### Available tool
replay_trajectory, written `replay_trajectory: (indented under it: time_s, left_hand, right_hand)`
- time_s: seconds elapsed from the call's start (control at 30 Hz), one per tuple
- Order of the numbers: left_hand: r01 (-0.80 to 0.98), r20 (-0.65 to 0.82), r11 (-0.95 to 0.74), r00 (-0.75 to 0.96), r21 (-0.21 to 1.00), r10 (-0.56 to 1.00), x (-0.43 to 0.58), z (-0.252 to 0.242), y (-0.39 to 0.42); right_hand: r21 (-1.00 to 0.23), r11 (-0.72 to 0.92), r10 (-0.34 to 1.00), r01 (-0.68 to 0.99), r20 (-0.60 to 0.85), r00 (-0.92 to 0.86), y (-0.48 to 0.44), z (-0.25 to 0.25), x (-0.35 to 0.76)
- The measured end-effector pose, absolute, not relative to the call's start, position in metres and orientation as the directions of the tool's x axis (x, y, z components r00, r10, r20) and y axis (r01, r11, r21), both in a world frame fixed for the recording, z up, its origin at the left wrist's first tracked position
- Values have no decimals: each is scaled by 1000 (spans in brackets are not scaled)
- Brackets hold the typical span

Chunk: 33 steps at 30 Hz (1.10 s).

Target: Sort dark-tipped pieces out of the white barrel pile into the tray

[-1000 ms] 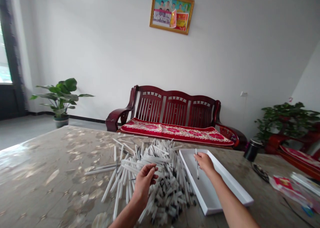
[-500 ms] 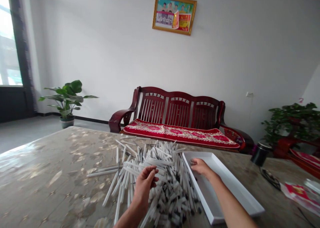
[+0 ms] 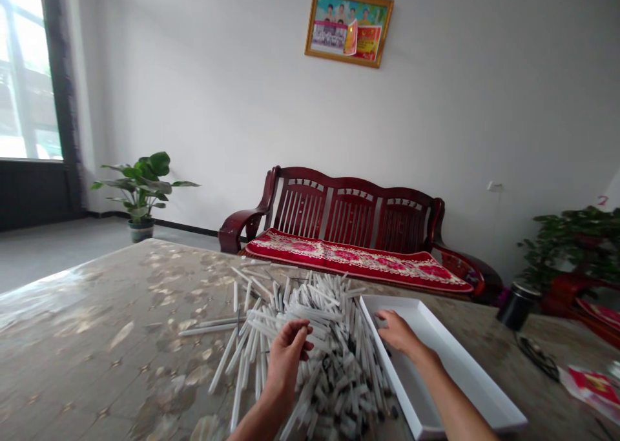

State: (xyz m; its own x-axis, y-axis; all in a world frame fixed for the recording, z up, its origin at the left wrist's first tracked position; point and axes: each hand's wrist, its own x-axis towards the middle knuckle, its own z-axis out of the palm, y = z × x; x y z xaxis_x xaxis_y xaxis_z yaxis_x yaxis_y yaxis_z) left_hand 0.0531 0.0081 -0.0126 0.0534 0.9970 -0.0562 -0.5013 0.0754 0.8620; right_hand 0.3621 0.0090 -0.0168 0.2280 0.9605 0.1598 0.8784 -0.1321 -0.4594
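A big heap of slim, translucent whitish tubes (image 3: 264,318), some with dark ends, spreads over the table. My left hand (image 3: 290,347) is over the front of the heap, thumb and fingers pinched together; whatever is between them is too small to make out. To the right of the heap lies a shallow white box (image 3: 460,370), open at the top. Inside its far left part is my right hand (image 3: 400,334), fingers bent toward the left wall. Its fingertips are partly hidden, and I cannot make out what they hold.
The table (image 3: 121,357) has a patterned brownish cover. Right of the box are a black canister (image 3: 518,305), a dark cable (image 3: 537,357) and a red-and-white packet (image 3: 593,386). Behind the table stands a wooden bench (image 3: 349,215) with a red cushion; a potted plant (image 3: 143,192) is at left.
The whole view has shifted slightly, so everything appears a little further right. Both hands keep nearly the same pose and place relative to the heap and the box.
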Motion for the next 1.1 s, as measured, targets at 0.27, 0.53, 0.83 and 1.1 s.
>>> replay_trajectory:
  time_s: [0.27, 0.53, 0.83, 1.1]
  left_hand:
    - [-506, -71, 83, 43, 859, 997, 55, -18, 11]
    - [-533, -89, 79, 7, 842, 996, 50, -17, 11]
    - [-534, -78, 72, 12, 842, 997, 52, -15, 10]
    - [-533, -100, 97, 23, 840, 995, 52, -14, 10]
  right_hand:
    - [-197, -122, 961, 973, 222, 166, 69, 13, 326]
    - [-22, -72, 989, 997, 129, 74, 103, 15, 307]
    - [64, -46, 995, 997, 86, 40, 104, 17, 311]
    - [111, 34, 997, 993, 69, -41, 98, 17, 314]
